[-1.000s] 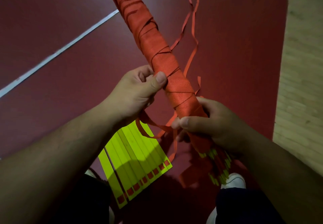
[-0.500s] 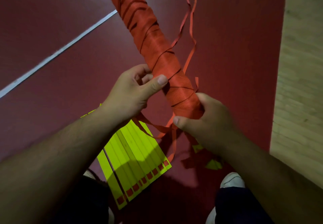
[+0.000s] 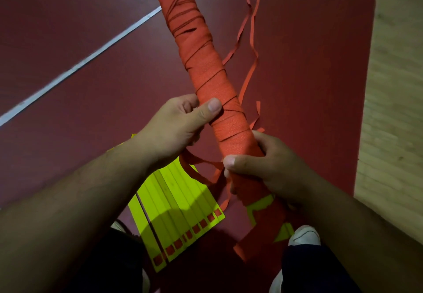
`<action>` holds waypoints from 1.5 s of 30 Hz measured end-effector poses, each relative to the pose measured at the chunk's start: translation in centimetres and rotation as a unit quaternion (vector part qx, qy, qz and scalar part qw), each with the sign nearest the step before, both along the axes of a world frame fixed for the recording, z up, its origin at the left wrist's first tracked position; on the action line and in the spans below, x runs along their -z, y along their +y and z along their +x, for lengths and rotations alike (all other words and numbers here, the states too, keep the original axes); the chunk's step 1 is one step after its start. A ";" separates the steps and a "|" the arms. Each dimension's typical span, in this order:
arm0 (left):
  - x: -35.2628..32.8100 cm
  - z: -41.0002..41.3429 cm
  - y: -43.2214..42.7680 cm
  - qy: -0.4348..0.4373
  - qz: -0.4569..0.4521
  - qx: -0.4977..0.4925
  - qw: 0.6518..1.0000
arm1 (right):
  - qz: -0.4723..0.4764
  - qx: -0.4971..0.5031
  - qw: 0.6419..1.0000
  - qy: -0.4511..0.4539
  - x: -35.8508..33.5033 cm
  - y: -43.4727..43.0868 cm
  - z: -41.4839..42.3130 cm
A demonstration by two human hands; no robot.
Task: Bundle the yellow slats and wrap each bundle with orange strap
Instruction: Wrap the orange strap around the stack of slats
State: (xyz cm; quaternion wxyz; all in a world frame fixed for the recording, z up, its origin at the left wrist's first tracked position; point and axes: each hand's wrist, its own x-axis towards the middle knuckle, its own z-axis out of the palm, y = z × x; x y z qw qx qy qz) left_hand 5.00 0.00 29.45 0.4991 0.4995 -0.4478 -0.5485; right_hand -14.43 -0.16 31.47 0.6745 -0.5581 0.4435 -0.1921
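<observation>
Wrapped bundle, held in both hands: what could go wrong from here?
1. Yellow slat ends show bare below the right hand; the wrap there looks loose and could unwind if that grip eases.
2. Long strap tails trail on the floor beside the wrapped bundle; turning it may tangle them.
3. A slack strap loop hangs under the left hand over the loose yellow slats and could drag them.

A dark red floor [image 3: 68, 29] with a smooth, matte surface filled most of the view. 1 white line [image 3: 91, 61] crossed it diagonally at the upper left. Pale wooden boards [image 3: 393, 109] ran along the right edge. The light was dim, and shadow pooled along the bottom.
</observation>
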 end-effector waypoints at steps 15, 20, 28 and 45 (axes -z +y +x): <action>1.2 -2.4 0.6 -0.103 0.077 -0.194 0.973 | -0.214 -0.057 0.924 0.312 1.1 -0.3 0.3; 1.0 -1.0 0.1 -0.134 0.019 -0.108 0.985 | -0.182 -0.022 0.951 0.250 0.8 -0.7 -0.2; 0.1 0.6 -0.7 -0.021 0.002 -0.032 0.999 | -0.100 -0.004 0.994 0.032 0.1 -0.5 -0.6; 1.8 -1.1 -0.2 -0.128 0.002 -0.177 0.976 | -0.223 -0.058 0.937 0.262 2.7 -0.1 0.3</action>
